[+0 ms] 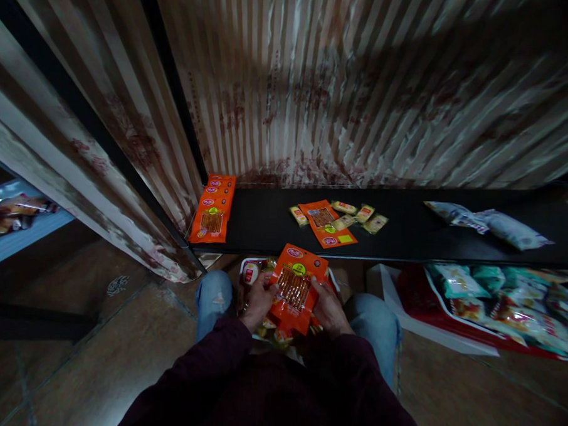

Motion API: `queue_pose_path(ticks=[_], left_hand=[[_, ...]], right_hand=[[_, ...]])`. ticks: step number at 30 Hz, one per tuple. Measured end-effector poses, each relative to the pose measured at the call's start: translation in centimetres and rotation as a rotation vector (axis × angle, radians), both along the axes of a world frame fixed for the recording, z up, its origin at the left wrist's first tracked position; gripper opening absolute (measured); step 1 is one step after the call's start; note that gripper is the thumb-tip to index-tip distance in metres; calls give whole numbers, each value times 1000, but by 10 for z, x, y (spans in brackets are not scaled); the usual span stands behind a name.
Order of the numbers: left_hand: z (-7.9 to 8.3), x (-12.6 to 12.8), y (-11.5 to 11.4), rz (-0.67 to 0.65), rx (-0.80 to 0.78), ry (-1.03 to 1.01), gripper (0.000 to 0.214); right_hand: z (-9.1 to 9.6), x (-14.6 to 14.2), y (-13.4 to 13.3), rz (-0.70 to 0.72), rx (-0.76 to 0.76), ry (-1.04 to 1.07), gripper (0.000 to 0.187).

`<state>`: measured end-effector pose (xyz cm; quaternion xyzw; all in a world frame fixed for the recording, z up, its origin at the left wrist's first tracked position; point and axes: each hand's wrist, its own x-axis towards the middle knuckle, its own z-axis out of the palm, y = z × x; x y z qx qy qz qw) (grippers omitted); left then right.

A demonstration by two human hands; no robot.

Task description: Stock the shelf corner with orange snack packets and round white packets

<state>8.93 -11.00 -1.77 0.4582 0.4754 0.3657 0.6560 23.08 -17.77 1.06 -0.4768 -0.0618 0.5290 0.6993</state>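
Between my two hands I hold an orange snack packet [294, 288] with a clear window showing brown sticks. My left hand [258, 305] grips its left edge, and my right hand [329, 305] pinches the right edge. Beneath the packet, between my knees, sits a white-rimmed tray [243, 269] of assorted wrapped snacks, mostly hidden by the packet and my hands. On the black shelf [260, 217] ahead lies another orange packet [326, 220], with several small yellow wrapped snacks [366, 214] around it. Overlapping orange packets [213, 210] lie at the shelf's left end.
Two pale packets [491, 223] lie on the shelf's right part. A red bin [424, 295] of snack bags stands on the floor at right. Black metal posts [175, 86] and a pleated curtain [330, 98] bound the shelf. Another shelf [26, 234] with bagged snacks is at far left.
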Motion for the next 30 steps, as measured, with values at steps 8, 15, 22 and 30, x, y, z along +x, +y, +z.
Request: queue_pose_path(ticks=[8, 15, 22, 30], left_hand=[[22, 3, -4, 199, 96, 60, 25], [31, 2, -8, 245, 202, 111, 31], [29, -1, -7, 231, 365, 211, 44], [34, -2, -11, 166, 529, 411, 44]], right_hand=[[9, -20, -8, 139, -47, -18, 36], [18, -28, -9, 181, -44, -66, 44], [28, -30, -7, 174, -97, -24, 39], [30, -30, -5, 194, -93, -59, 37]])
